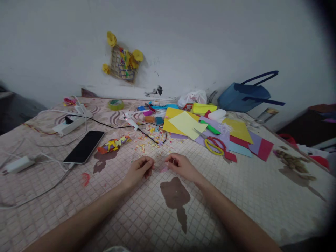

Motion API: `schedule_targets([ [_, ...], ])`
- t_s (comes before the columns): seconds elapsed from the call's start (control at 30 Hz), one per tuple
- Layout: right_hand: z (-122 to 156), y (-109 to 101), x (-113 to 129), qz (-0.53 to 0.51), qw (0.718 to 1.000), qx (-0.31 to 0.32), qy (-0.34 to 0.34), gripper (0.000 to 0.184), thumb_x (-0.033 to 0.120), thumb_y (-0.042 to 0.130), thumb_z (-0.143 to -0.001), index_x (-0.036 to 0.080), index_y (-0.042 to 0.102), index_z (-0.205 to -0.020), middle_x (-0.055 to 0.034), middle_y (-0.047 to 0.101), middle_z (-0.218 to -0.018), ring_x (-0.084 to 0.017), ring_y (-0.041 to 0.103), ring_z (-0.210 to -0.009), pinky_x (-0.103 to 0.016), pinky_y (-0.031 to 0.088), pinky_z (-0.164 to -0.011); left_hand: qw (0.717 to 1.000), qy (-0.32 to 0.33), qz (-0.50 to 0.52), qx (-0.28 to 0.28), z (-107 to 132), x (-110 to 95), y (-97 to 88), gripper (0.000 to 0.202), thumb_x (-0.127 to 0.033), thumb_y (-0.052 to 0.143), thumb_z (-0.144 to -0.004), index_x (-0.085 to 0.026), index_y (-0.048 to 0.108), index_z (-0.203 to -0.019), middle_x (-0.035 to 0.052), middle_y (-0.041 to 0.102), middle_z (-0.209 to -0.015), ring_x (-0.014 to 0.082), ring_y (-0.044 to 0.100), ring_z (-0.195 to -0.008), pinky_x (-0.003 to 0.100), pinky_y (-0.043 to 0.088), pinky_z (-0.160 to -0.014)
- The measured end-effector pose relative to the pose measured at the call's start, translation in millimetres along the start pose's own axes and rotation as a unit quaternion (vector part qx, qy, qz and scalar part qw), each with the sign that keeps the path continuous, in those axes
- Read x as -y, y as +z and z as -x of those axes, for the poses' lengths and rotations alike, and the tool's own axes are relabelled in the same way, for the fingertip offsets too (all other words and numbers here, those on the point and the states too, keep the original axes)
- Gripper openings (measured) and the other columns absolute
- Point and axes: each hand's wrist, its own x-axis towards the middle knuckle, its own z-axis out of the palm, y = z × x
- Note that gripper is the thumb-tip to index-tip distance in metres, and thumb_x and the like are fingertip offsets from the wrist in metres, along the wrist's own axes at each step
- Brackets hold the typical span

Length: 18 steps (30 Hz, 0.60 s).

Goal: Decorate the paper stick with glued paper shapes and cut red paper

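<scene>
My left hand [140,169] and my right hand [181,166] rest close together on the patterned pink cloth [236,196], fingers curled. Between them lies a small pink paper scrap [163,168]; both hands pinch at it, though the grip is too small to see clearly. Just beyond the hands are scattered paper snippets [148,140]. A colourful paper craft piece [114,144] lies to the upper left of my left hand.
A black phone [84,146], a white power strip [70,124], a glue gun [130,120] and cables sit at left. Coloured paper sheets [187,123], scissors [213,143], a green marker [210,128] and tape [116,104] lie behind. A blue bag [245,95] leans on the wall.
</scene>
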Motion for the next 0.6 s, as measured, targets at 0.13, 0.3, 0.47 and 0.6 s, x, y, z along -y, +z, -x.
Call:
schedule_targets([
  [0.13, 1, 26, 15, 0.121, 0.988, -0.047, -0.09, 0.008, 0.026, 0.058, -0.08, 0.019, 0.058, -0.08, 0.001, 0.056, -0.073, -0.011, 0.049, -0.064, -0.023, 0.036, -0.059, 0.999, 0.03, -0.023, 0.018, 7, -8, 5.0, 0.026, -0.041, 0.053, -0.082, -0.015, 0.054, -0.081, -0.0004, 0.055, -0.07, 0.0076, 0.047, -0.053, 0.02, 0.037, -0.047],
  [0.3, -1, 10, 12, 0.184, 0.969, -0.111, -0.123, 0.018, 0.022, 0.049, -0.085, 0.019, 0.05, -0.068, 0.0016, 0.052, -0.068, -0.012, 0.049, -0.065, -0.023, 0.034, -0.06, 0.985, 0.121, -0.122, -0.028, 10, -13, 2.0, 0.025, -0.034, 0.054, -0.083, -0.018, 0.051, -0.102, 0.0042, 0.059, -0.094, 0.0129, 0.055, -0.076, 0.025, 0.045, -0.062],
  [0.47, -3, -48, -15, 0.197, 0.938, -0.286, -0.024, 0.035, 0.031, 0.04, -0.089, 0.02, 0.041, -0.056, 0.0051, 0.034, -0.049, -0.012, 0.036, -0.049, -0.025, 0.026, -0.05, 0.945, 0.172, -0.267, -0.082, 6, -9, -6.4, 0.011, -0.025, 0.052, -0.083, -0.018, 0.055, -0.09, 0.0016, 0.059, -0.08, 0.0132, 0.055, -0.072, 0.027, 0.043, -0.067],
  [0.6, -5, -55, -32, 0.192, 0.956, -0.221, -0.015, 0.006, 0.023, 0.057, -0.077, 0.019, 0.056, -0.073, 0.0031, 0.051, -0.064, -0.011, 0.044, -0.054, -0.024, 0.032, -0.054, 0.918, 0.199, -0.338, -0.048, 10, -9, -2.0, 0.011, -0.023, 0.05, -0.083, -0.018, 0.058, -0.078, 0.0012, 0.06, -0.075, 0.0128, 0.054, -0.07, 0.026, 0.042, -0.066],
])
